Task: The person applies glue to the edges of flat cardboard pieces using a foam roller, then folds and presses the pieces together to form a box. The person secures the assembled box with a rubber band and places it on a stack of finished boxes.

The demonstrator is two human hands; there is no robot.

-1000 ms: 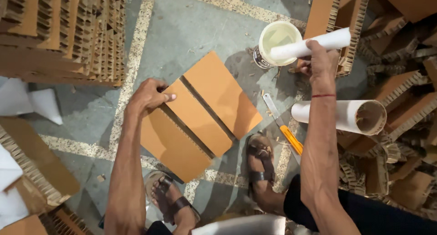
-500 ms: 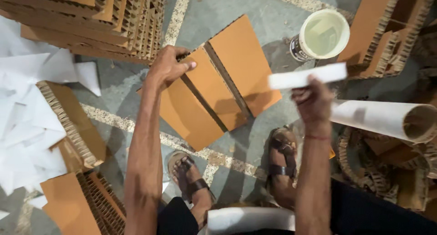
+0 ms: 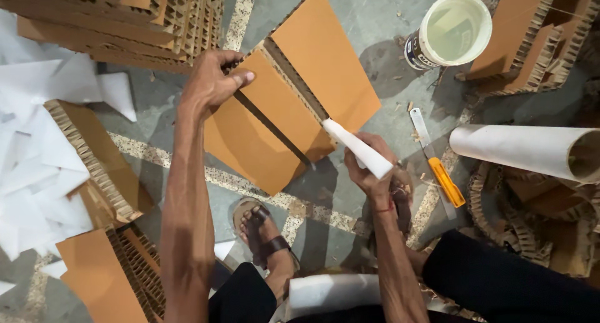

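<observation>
I see my sandalled foot [image 3: 265, 235] closest in, planted on the floor [image 3: 381, 23], with a white roll [image 3: 331, 292] lying across my lap. Just above that, my right hand [image 3: 369, 166] is wrapped in a fist around a rolled white paper strip [image 3: 356, 148], its tip touching the near end of the groove in the folded cardboard panel [image 3: 294, 104]. The forearm comes up straight from below, wrist slightly bent inward. To do this well, I judge the strip should be fed along the groove in one line, kept low and flat so it does not buckle, while the panel stays braced.

Farther out, my left hand [image 3: 212, 82] clamps the panel's far left edge, thumb on top and fingers curled under, arm stretched nearly straight. The panel sits tilted off the floor between both hands.

To the right lie a yellow-handled cutter [image 3: 447, 182] and a metal ruler [image 3: 422, 126] just beside it, then a large white tube [image 3: 525, 149]. Beyond stands an open paint can [image 3: 453, 29], and stacked honeycomb cardboard [image 3: 125, 16] fills the far left.
</observation>
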